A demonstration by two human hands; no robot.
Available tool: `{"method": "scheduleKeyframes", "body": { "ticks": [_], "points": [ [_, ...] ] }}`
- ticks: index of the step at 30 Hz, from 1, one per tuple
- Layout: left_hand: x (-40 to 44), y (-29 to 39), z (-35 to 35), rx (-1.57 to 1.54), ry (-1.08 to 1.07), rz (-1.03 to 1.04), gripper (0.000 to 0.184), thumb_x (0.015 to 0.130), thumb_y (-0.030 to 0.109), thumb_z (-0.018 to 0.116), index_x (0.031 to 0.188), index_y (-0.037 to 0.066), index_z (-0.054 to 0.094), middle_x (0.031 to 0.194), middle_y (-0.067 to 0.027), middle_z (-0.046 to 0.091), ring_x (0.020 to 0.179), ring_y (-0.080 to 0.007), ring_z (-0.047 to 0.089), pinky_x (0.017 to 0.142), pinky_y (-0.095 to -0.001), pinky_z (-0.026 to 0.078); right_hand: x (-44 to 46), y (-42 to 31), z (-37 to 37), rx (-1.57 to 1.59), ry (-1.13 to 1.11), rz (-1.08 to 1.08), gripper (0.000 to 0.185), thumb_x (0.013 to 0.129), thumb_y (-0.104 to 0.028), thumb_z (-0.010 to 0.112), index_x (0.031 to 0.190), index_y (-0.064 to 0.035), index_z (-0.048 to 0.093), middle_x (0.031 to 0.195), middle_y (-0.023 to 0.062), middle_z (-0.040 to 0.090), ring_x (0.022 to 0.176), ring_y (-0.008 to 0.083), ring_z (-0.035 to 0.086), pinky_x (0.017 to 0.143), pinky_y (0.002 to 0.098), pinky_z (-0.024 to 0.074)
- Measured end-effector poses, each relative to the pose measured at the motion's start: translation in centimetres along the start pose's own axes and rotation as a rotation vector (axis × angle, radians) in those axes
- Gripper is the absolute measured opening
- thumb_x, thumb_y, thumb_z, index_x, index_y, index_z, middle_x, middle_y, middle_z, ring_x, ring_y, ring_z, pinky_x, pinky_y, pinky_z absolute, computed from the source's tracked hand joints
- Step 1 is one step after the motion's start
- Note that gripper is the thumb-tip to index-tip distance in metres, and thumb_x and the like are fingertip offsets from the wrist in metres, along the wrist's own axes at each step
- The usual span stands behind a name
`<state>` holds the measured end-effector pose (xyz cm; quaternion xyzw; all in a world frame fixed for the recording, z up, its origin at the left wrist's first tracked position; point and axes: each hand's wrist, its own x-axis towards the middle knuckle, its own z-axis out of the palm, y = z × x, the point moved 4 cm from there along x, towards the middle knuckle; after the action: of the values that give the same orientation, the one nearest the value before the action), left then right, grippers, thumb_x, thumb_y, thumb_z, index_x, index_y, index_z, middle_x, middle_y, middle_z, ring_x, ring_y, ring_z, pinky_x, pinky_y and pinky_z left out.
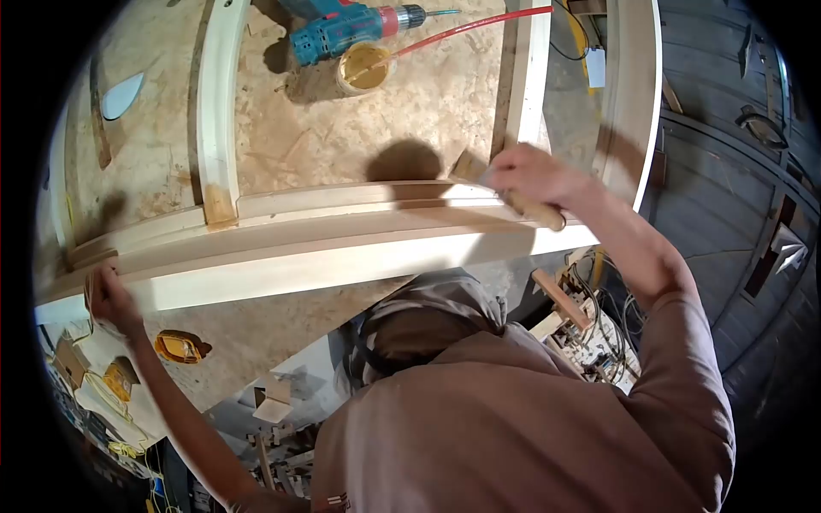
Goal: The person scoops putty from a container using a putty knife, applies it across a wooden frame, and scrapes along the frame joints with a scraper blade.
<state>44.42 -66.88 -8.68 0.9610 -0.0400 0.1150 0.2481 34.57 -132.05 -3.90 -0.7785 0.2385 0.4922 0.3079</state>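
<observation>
My right hand point(540, 181) is closed round a tool with a wooden handle point(539, 210), at the right end of the long pale rail of a wooden frame point(325, 261). The tool's working end lies near the joint with an upright and is hard to make out. At the rail's left end my left hand point(109, 299) is curled against the near edge; whether it grips the wood or something small cannot be made out. Between the hands, a crosspiece point(217, 111) meets the rail at a brownish, stained joint point(220, 208).
Beyond the rail lie a teal drill point(338, 36), a round tub of yellowish paste point(366, 70) with a red stick point(466, 28) in it, and a white teardrop-shaped piece point(122, 96). An orange-rimmed container point(180, 346) sits on the near side. Cables and wood scraps lie lower right.
</observation>
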Motion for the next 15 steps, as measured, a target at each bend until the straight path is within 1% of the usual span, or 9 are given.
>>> {"method": "scheduleKeyframes", "body": {
  "ticks": [1, 3, 4, 5, 7, 8, 11, 14, 15],
  "points": [
    [0.0, -0.5, -0.1, -0.001, 0.013, 0.026, 0.018, 0.095, 0.009, 0.057, 0.084, -0.003, 0.065, 0.078, -0.0092, 0.064, 0.07, -0.0208, 0.057, 0.068, -0.0332, 0.046, 0.1, 0.2, -1.5, -0.105, 0.102, -0.031, 0.029, 0.094, -0.022, 0.061, 0.084, 0.0035, 0.069, 0.066, 0.0106, 0.064, 0.059, 0.0201, 0.059, 0.065, 0.0408, 0.0539],
    [-0.4, -3.4, -0.2, -0.065, -0.03, 0.104, 0.019, 0.092, 0.009, 0.055, 0.08, -0.003, 0.064, 0.076, -0.0114, 0.063, 0.068, -0.0244, 0.056, 0.066, -0.0356, 0.045, 1.5, 4.9, -3.3, -0.835, 0.095, -0.015, 0.026, 0.095, -0.022, 0.06, 0.09, 0.0011, 0.071, 0.07, 0.0142, 0.065, 0.057, 0.0228, 0.059, 0.068, 0.0406, 0.0545],
    [0.4, 1.8, -0.3, -0.112, 0.034, 0.2, 0.018, 0.089, 0.008, 0.052, 0.079, -0.002, 0.064, 0.075, -0.0132, 0.061, 0.069, -0.0276, 0.056, 0.067, -0.0384, 0.045, 1.8, 5.4, -3.5, -0.797, -0.006, 0.045, 0.026, 0.095, -0.022, 0.06, 0.09, 0.001, 0.071, 0.071, 0.0156, 0.066, 0.058, 0.0243, 0.06, 0.068, 0.0406, 0.0542],
    [0.1, 1.9, -0.5, -0.014, -0.027, 0.029, 0.019, 0.09, 0.009, 0.052, 0.081, 0.0, 0.065, 0.077, -0.0145, 0.059, 0.076, -0.0296, 0.058, 0.075, -0.0412, 0.046, 0.9, 5.9, -3.0, -0.757, -0.105, 0.11, 0.025, 0.094, -0.022, 0.06, 0.09, 0.0009, 0.07, 0.072, 0.0169, 0.066, 0.058, 0.0258, 0.06, 0.069, 0.0406, 0.0539],
    [-1.0, 0.4, 0.3, 0.044, 0.075, 0.115, 0.011, 0.092, 0.009, 0.058, 0.088, 0.003, 0.067, 0.088, -0.0129, 0.063, 0.089, -0.0308, 0.058, 0.086, -0.0449, 0.044, -0.4, 3.3, -0.5, -0.578, -0.288, -0.226, 0.029, 0.096, -0.023, 0.061, 0.084, 0.0027, 0.066, 0.071, 0.0132, 0.065, 0.059, 0.0226, 0.061, 0.065, 0.0392, 0.0528],
    [-1.2, 0.3, 0.4, 0.116, 0.157, 0.173, 0.009, 0.093, 0.009, 0.061, 0.091, 0.004, 0.067, 0.092, -0.0123, 0.064, 0.092, -0.0319, 0.058, 0.089, -0.0461, 0.044, -1.7, 0.3, -0.8, -0.328, -0.301, -0.253, 0.03, 0.099, -0.024, 0.059, 0.086, 0.0023, 0.066, 0.071, 0.0108, 0.065, 0.061, 0.0187, 0.061, 0.065, 0.0357, 0.0527],
    [-0.3, 3.9, -0.4, 0.152, -0.013, -0.03, 0.013, 0.094, 0.009, 0.061, 0.103, 0.004, 0.069, 0.1, -0.0157, 0.065, 0.1, -0.0358, 0.059, 0.091, -0.0485, 0.046, -4.3, -4.7, -1.3, 0.444, -0.206, -0.388, 0.03, 0.105, -0.024, 0.059, 0.089, 0.001, 0.063, 0.072, 0.0036, 0.062, 0.063, 0.0103, 0.059, 0.062, 0.0302, 0.0511],
    [-0.9, 12.3, -2.2, 0.101, 0.237, -0.017, 0.03, 0.089, 0.003, 0.062, 0.118, 0.001, 0.064, 0.119, -0.0193, 0.065, 0.115, -0.0392, 0.059, 0.102, -0.0474, 0.046, -3.2, -5.7, 0.4, 0.331, 0.087, -0.456, 0.021, 0.103, -0.018, 0.059, 0.103, 0.0019, 0.065, 0.072, 0.0029, 0.061, 0.063, 0.0105, 0.059, 0.059, 0.0298, 0.0507],
    [-2.2, 15.3, -3.1, 0.031, 0.325, -0.102, 0.033, 0.088, 0.004, 0.064, 0.121, 0.002, 0.063, 0.12, -0.0193, 0.065, 0.114, -0.0386, 0.059, 0.102, -0.0475, 0.046, -5.0, -8.0, 1.1, 0.17, 0.08, -0.699, 0.017, 0.097, -0.007, 0.06, 0.11, 0.0025, 0.063, 0.077, 0.0033, 0.061, 0.066, 0.0096, 0.06, 0.06, 0.0274, 0.0523]
  ]
}}
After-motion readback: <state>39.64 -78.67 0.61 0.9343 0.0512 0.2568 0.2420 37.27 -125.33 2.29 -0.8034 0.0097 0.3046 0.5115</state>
